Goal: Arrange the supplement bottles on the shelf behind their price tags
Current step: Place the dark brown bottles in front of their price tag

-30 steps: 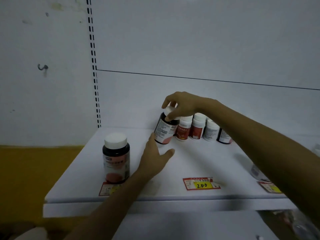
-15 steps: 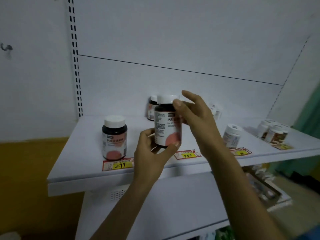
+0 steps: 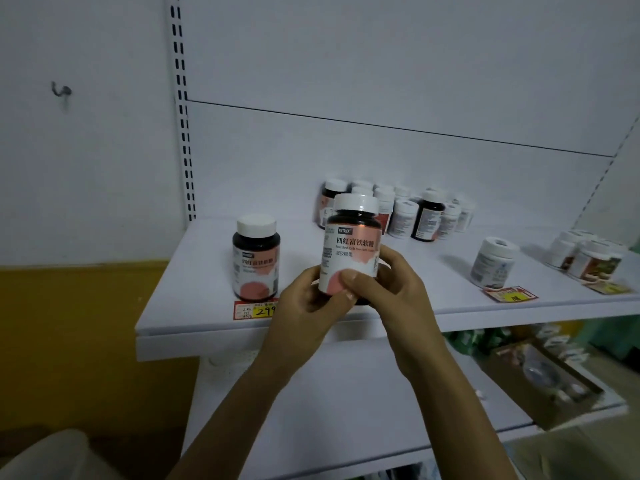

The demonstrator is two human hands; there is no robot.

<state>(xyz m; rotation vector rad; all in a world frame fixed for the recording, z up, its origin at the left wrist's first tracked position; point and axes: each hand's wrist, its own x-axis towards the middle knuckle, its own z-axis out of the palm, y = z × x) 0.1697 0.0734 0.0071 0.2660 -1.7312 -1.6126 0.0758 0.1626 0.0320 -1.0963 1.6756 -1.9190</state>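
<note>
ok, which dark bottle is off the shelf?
The dark bottle held by the left hand and right hand, front centre. Its twin stands on the shelf behind the 299 tag; the other bottles stand at the back.

Both forearms are seen bare along their whole visible length. The left hand and the right hand are likewise uncovered. A short nail is shown on the right thumb.

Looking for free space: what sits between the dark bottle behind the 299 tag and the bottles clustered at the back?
Nothing: the head view shows bare shelf between the dark bottle and the back cluster.
</note>
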